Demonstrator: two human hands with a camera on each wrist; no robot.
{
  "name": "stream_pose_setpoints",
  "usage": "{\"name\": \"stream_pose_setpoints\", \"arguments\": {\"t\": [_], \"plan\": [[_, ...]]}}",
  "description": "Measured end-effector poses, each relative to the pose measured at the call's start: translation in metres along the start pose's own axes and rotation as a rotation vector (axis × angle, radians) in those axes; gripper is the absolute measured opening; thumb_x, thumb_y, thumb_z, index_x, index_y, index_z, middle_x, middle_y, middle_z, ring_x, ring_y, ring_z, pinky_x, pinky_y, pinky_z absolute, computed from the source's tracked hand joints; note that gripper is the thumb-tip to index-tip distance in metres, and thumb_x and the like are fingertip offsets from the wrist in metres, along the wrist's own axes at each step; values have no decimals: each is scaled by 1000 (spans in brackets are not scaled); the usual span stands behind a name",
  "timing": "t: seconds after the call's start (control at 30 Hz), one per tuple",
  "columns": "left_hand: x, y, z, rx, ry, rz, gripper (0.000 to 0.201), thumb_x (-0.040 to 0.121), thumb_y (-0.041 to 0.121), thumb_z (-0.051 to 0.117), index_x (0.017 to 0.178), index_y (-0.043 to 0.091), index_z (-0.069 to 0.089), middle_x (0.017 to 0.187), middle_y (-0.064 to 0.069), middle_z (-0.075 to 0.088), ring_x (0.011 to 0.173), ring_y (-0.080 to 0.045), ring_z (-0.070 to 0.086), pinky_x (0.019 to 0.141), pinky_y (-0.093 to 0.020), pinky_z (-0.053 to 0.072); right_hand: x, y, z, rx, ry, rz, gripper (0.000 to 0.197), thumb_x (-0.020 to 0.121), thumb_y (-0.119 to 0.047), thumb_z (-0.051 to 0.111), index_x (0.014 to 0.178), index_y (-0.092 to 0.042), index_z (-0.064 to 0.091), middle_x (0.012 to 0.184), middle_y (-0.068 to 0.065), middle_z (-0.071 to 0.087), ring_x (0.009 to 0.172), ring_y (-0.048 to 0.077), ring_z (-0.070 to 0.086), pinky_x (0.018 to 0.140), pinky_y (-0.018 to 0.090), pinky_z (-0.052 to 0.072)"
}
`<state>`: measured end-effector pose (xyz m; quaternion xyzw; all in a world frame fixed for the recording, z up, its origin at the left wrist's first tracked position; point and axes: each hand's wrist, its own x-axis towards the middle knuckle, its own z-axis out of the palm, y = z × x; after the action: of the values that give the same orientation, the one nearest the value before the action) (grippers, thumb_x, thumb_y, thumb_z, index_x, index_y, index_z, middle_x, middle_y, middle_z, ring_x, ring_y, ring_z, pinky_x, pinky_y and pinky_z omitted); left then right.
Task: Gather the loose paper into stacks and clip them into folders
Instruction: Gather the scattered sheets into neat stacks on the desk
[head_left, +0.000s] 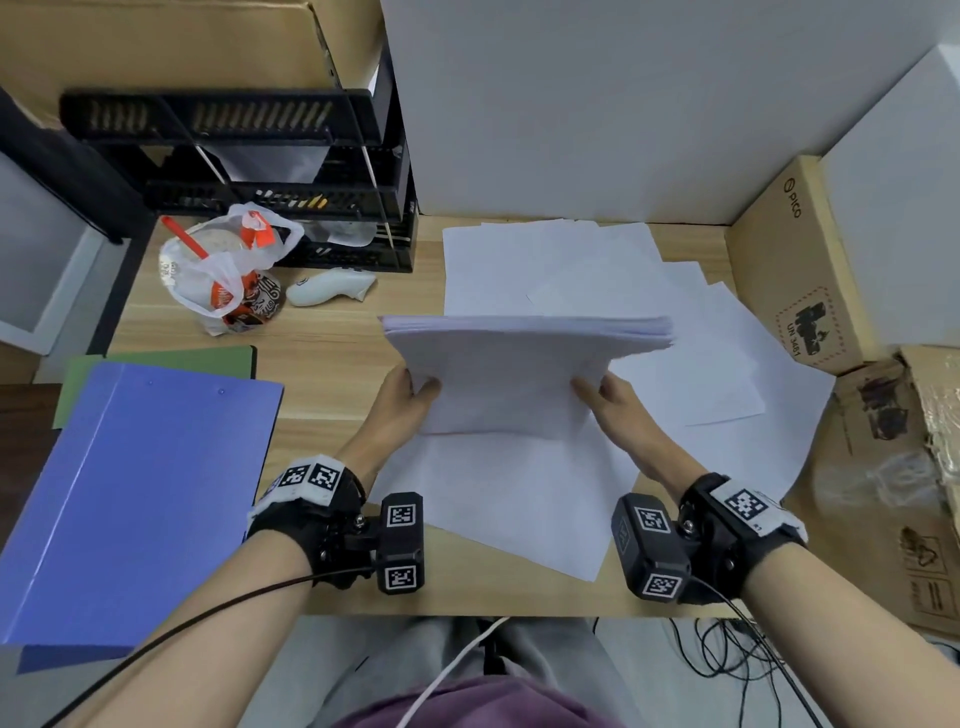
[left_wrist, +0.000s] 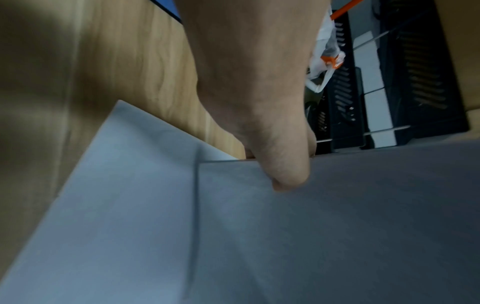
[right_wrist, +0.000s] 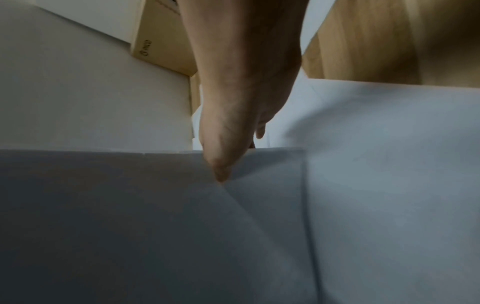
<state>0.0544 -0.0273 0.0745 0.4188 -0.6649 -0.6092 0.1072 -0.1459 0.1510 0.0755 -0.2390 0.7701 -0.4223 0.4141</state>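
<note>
Paper stack (head_left: 524, 374) lifted off desk (head_left: 332, 338), standing on its near edge. Left hand (head_left: 402, 397) and right hand (head_left: 615, 402) pinch its sides, thumbs on facing sheet. Loose sheets (head_left: 717, 332) beyond and right of grip. Advice: tap edges square, then carry left to blue folder (head_left: 135, 493).

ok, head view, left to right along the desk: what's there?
Blue folder → bagged drink cup → white controller → paper stack gripped by the left hand and right hand → loose sheets → Pico box.
</note>
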Motion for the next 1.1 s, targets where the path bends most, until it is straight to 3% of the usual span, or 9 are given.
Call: {"name": "stream_pose_setpoints", "arguments": {"t": [0.07, 0.13, 0.33, 0.47, 0.57, 0.67, 0.77, 0.87, 1.1], "plan": [[3, 6, -8, -25, 13, 24, 31, 92, -4, 44, 117, 1, 60, 117, -10, 67, 108, -19, 63, 83, -24, 48, 4, -13, 0, -38, 58, -36, 22, 97, -27, 51, 91, -7, 56, 87, 11, 62, 82, 24, 60, 76, 37, 49], [2, 11, -18, -35, 29, 7, 37, 92, -3, 44, 126, 6, 57, 119, -4, 66, 106, -14, 62, 84, -21, 50, 8, -26, 5, -42, 74, -29, 29, 95, -25, 54, 71, -14, 40, 67, 0, 40, 64, 17, 42, 60, 29, 36], [-27, -28, -52, 4, 36, -199, 49, 91, -2, 43, 137, 14, 47, 126, 2, 59, 115, -17, 57, 91, -27, 48, 1, -16, 63, -19, -191, 165, 10, 96, -20, 53, 94, -18, 62, 74, -3, 60, 68, 15, 58, 60, 24, 48], [-59, -63, -82, 45, 105, -296, 46, 92, -5, 42, 132, 15, 50, 120, 0, 59, 102, -13, 57, 69, -11, 43, -11, -6, 117, -45, -357, 244, 16, 95, -14, 51, 104, -11, 65, 77, -3, 67, 62, 7, 64, 56, 20, 52], [-74, -84, -114, 82, 232, -349, 47, 93, -2, 44, 135, 16, 48, 122, 3, 54, 112, -19, 53, 87, -24, 41, -8, -12, 157, -27, -428, 240, 21, 95, -13, 51, 110, -9, 65, 87, 3, 69, 71, 14, 66, 66, 26, 58], [-82, -100, -144, 112, 334, -365, 40, 94, 0, 45, 132, 10, 47, 118, -1, 53, 117, -27, 53, 87, -29, 39, -4, -22, 188, 8, -508, 255, 18, 93, -11, 51, 106, -7, 63, 94, 7, 69, 77, 19, 66, 67, 25, 58], [-84, -105, -161, 141, 434, -354, 58, 95, 4, 49, 148, 14, 29, 141, -5, 43, 132, -24, 40, 107, -35, 33, 0, -23, 197, -3, -628, 307, 6, 93, -16, 54, 95, -11, 52, 94, 7, 61, 85, 20, 61, 75, 29, 51], [-72, -102, -158, 188, 447, -344, 67, 96, 11, 51, 154, 20, 18, 157, -2, 25, 146, -25, 19, 118, -43, 17, 4, -13, 174, 11, -563, 344, 20, 96, -23, 55, 114, -15, 55, 108, 2, 61, 102, 20, 62, 87, 34, 51], [-19, -61, -70, 43, 73, -236, 48, 98, 6, 45, 145, 17, 39, 148, -5, 42, 134, -20, 42, 97, -28, 35, 1, 25, 69, 80, -115, 364, 29, 97, -16, 52, 126, -17, 58, 120, 5, 57, 104, 16, 55, 91, 33, 46]]}}
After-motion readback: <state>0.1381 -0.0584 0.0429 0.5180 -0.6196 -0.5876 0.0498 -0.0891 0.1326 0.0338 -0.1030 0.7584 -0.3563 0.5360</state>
